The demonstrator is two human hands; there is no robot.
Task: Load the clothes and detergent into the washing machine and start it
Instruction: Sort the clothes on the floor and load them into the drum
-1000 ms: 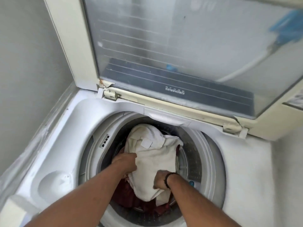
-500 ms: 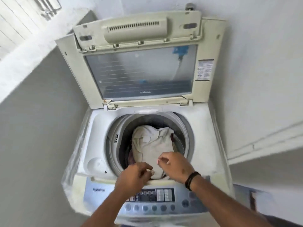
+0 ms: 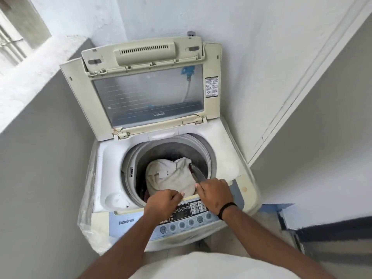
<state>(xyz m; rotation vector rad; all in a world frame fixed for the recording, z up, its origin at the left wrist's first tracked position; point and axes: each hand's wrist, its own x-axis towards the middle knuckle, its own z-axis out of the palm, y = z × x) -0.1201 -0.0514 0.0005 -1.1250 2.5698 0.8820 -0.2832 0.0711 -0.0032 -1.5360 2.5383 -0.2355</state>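
The top-loading washing machine stands in a corner with its lid raised upright. A cream cloth lies on top of the load in the drum, and a bit of dark red garment shows beside it. My left hand hovers over the front rim of the drum with fingers curled, nothing visible in it. My right hand, with a black wristband, is beside it at the rim, fingers bent down near the cloth's front edge. The control panel lies partly under both hands. No detergent is in view.
Grey walls close in on the left and right of the machine. A white window ledge runs at the upper left. Clear plastic wrap hangs on the machine's left side. A blue-edged mat or step lies on the floor at right.
Both hands have come up out of the drum, leaving the cream cloth inside, and now sit at the front rim. My head has pulled back, so the whole machine shows.
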